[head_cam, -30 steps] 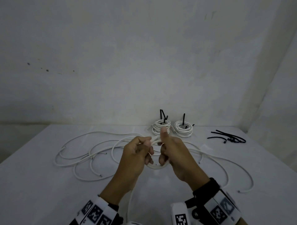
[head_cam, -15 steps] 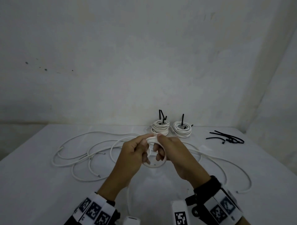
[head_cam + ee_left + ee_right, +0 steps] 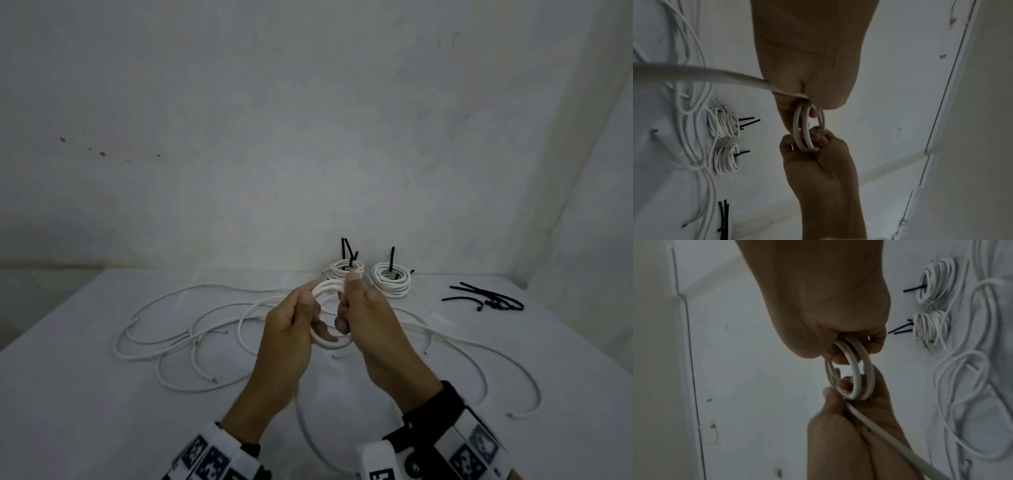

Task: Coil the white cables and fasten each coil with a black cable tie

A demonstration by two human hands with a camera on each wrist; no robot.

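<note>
- Firstly, on the left part of the white table lie loose white cables in wide, open curves; their cut ends rest on the surface.
- Next, the left hand is raised above the table — its fingers are curled, and thumb and fingers pinch the left side of a small coil of white cable. The free length of this cable leaves the left hand and passes close under the left wrist camera.
- The coil has a few turns and stands upright in the air between both hands, not touching the table.
- The right hand grips the right side of the same coil; its fingers are curled through the ring, and the thumb is pressed on the top of the turns.
- Behind the hands, near the wall, two finished coils stand side by side, each with a black tie that sticks up.
- More loose cable curves over the right part of the table.
- At the far right, well apart from the hands, a small heap of spare black ties lies flat on the table.
</note>
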